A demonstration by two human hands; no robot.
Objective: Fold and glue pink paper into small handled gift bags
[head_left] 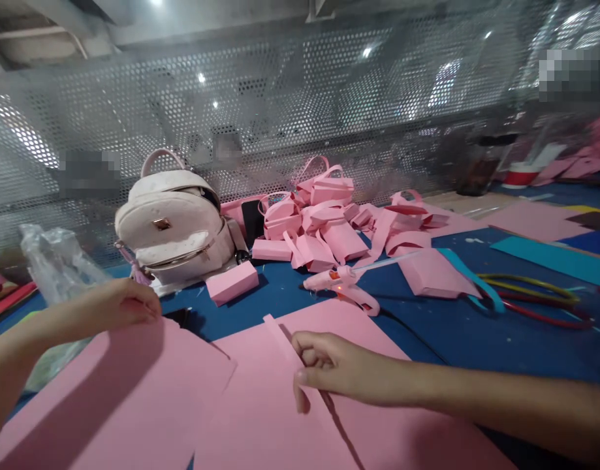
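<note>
My left hand point(133, 301) is closed at the top edge of a large pink sheet point(118, 391), which tilts up towards me; its fingertips are partly hidden. In my right hand point(324, 365), a long narrow pink strip point(280, 339) is pinched between thumb and fingers. The strip slants over a second pink sheet point(241, 418) lying on the table. Just beyond that sheet rests a pink glue gun point(341, 284) with a small orange light, its nozzle pointing left. A closed pink paper box point(232, 283) sits between the glue gun and my left hand.
A white backpack point(177, 225) stands at the back left, beside a clear plastic bag point(59, 261). Several pink paper bags point(324, 222) are heaped at the back middle. The glue gun's black cord point(417, 336) runs right, near blue strips point(463, 271). A perforated metal screen point(280, 98) rises behind.
</note>
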